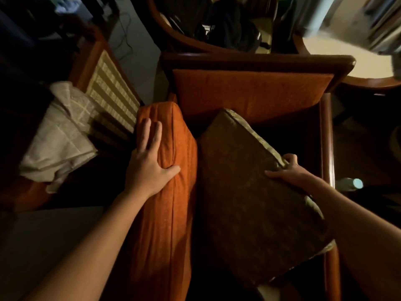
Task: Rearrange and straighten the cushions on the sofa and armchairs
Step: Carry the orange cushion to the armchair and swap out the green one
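Note:
I look down into a wooden armchair (325, 135) with an orange padded back (249, 94). A thick orange seat cushion (169, 213) stands on its edge along the chair's left side. My left hand (149, 164) lies flat on that cushion's upper end, fingers spread, thumb hooked over the seam. A dark olive patterned cushion (256, 205) with a pale piped edge leans tilted in the seat to the right of the orange one. My right hand (286, 170) grips its right edge, thumb on the face and fingers curled over the piping.
A second chair at the left has a woven striped back (112, 92) with a pale checked cloth (58, 135) draped on it. Behind the armchair stands another chair holding dark bags (225, 29). A round pale table (347, 64) is at the upper right. A small bottle (351, 184) lies at the right.

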The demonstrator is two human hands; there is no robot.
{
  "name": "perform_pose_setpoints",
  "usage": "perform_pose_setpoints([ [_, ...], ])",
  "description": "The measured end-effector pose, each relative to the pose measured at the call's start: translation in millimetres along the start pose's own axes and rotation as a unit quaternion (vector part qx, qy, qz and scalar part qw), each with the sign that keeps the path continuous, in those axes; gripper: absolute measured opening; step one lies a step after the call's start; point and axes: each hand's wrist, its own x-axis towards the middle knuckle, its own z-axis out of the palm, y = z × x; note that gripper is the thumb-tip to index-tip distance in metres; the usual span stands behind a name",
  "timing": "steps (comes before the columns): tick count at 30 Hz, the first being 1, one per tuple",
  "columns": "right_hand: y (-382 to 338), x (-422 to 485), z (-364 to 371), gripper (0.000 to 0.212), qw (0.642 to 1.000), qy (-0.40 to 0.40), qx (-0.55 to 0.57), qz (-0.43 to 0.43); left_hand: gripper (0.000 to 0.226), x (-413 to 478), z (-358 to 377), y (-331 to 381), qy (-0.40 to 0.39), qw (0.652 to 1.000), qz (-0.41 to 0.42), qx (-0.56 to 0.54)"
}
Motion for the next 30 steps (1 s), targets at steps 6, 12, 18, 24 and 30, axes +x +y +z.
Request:
perform_pose_setpoints([
  [6, -18, -46, 25, 0.064, 0.99, 0.135, -0.032, -0.011, 0.105, -3, -9, 0, 0.028, 0.998, 0.001, -0.056],
  [12, -34, -124, 41, 0.035, 0.97, 0.233, 0.041, -0.059, 0.09, 16, -35, 6, 0.056, 0.992, 0.054, -0.097],
  [18, -50, -206, 48, 0.026, 0.917, 0.379, 0.041, -0.117, 0.079, 49, -33, -8, 0.006, 0.988, 0.062, -0.142],
  [24, -20, -211, 81, 0.043, 0.913, 0.401, -0.064, -0.041, 0.058, 69, 3, 5, -0.086, 0.994, 0.053, -0.036],
  [30, 2, -196, 73, 0.089, 0.886, 0.442, -0.132, 0.048, 0.052, 43, 14, 20, -0.056, 0.983, 0.151, 0.087],
])
